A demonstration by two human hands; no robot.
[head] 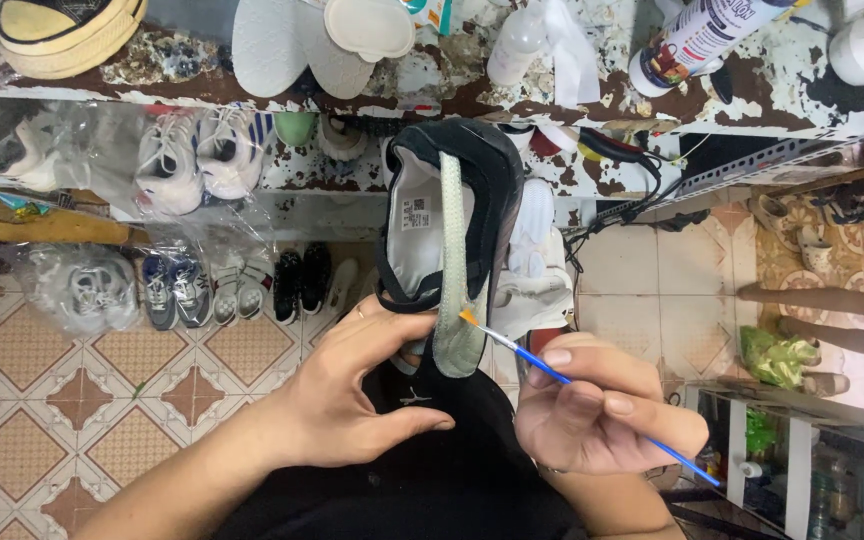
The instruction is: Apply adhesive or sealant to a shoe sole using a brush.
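Nearest, right hand (602, 410) pinching thin blue paintbrush (572, 385), light and stiff, tip touching pale tongue (457, 270). Left hand (352, 390) wrapped around dark shoe (452, 220), held upright at lap; probably light, soft, best gripped at heel. Farther: bagged sneakers (197, 160) on shelf.

Black matt cloth shoe (452, 210) with a smooth white lining and a pale green, rough-woven fabric tongue strip (455, 270). Thin glossy blue plastic paintbrush (592, 400) with orange bristles. Workbench top (752, 95): flaking, rough paint over brown. Floor tiles (82, 400): smooth, patterned ceramic.
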